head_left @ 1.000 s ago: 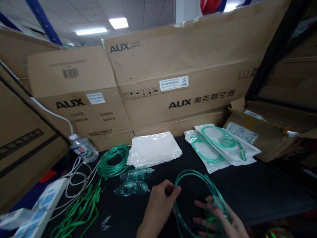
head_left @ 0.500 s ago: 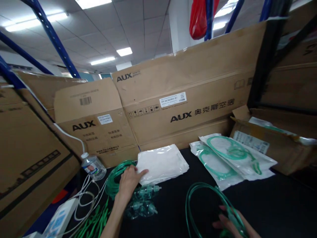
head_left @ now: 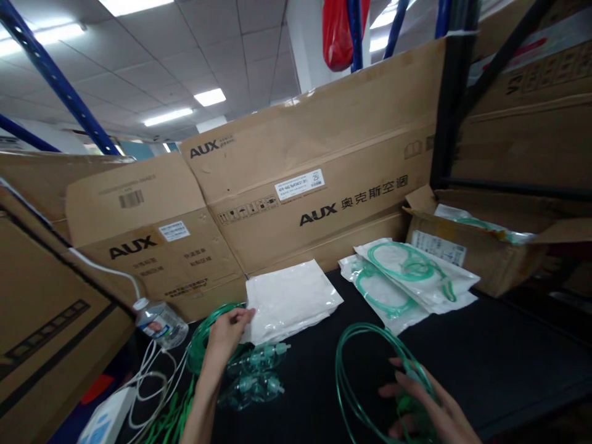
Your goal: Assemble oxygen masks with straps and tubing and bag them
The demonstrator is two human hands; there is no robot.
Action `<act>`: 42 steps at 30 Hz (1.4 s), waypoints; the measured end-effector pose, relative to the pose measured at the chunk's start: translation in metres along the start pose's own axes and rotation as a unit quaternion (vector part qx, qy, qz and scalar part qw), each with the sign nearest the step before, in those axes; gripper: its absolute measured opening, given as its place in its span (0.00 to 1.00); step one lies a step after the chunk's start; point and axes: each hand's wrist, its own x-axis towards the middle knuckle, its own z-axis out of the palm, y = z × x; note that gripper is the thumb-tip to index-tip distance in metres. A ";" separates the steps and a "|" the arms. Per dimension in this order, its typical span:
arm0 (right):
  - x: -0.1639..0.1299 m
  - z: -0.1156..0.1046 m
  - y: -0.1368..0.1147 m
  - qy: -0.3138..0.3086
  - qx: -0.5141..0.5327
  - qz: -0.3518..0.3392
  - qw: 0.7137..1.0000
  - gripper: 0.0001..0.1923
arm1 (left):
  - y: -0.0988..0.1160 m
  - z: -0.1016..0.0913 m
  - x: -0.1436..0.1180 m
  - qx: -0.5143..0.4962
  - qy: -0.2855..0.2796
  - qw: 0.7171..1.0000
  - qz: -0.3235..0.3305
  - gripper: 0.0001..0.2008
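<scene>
Green tubing coil [head_left: 370, 370], light and springy, lay across the right hand's [head_left: 423, 410] spread fingers, while the left hand [head_left: 226, 333] pinched the slippery white bag stack's [head_left: 291, 299] corner.

Green tubing [head_left: 370, 345] is glossy translucent plastic; the white bags [head_left: 291, 299] are thin crinkly film; the boxes [head_left: 314, 166] are matt cardboard; the surface [head_left: 485, 351] is matt black.
</scene>
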 end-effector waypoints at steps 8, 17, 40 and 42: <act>0.000 -0.012 -0.002 -0.043 0.042 0.011 0.998 0.46 | 0.034 0.004 -0.035 -0.090 0.059 0.994 -0.005 0.21; 0.007 -0.095 0.020 -0.057 0.053 0.003 0.997 0.46 | 0.061 0.119 -0.186 -0.323 -0.136 0.931 -0.099 0.28; -0.049 -0.149 -0.012 0.021 0.035 0.058 0.997 0.27 | 0.084 0.086 -0.185 0.153 -0.361 0.811 0.434 0.32; -0.049 -0.148 -0.013 -0.013 0.023 0.065 0.998 0.22 | 0.092 0.087 -0.193 0.156 -0.344 0.837 0.396 0.26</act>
